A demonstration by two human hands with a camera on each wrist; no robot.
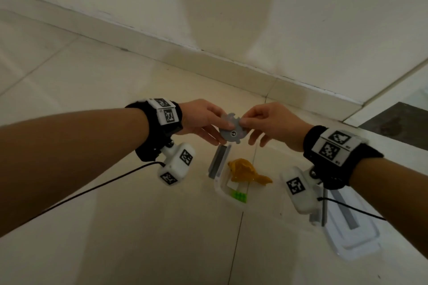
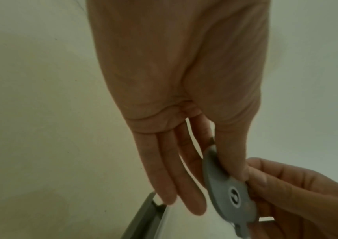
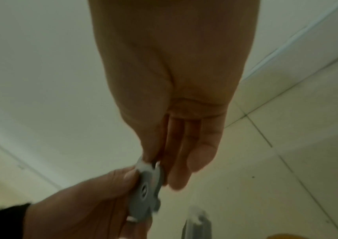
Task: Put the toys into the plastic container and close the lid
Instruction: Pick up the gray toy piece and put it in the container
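Counts: two hands, left hand (image 1: 203, 120) and right hand (image 1: 273, 124). One grey notched disc (image 1: 234, 131), pinched by both. One clear plastic container (image 1: 222, 188) on the floor. One lid (image 1: 354, 233). One yellow-brown toy (image 1: 245, 170). One green block (image 1: 239, 196). Two wrist cameras, one per wrist.

No legible words, brands or numbers were found in any view. The wristbands (image 1: 340, 143) and the camera housings below them carried black-and-white square fiducial markers only. The round emblem at the centre of the grey disc (image 1: 233, 134) could not be read.
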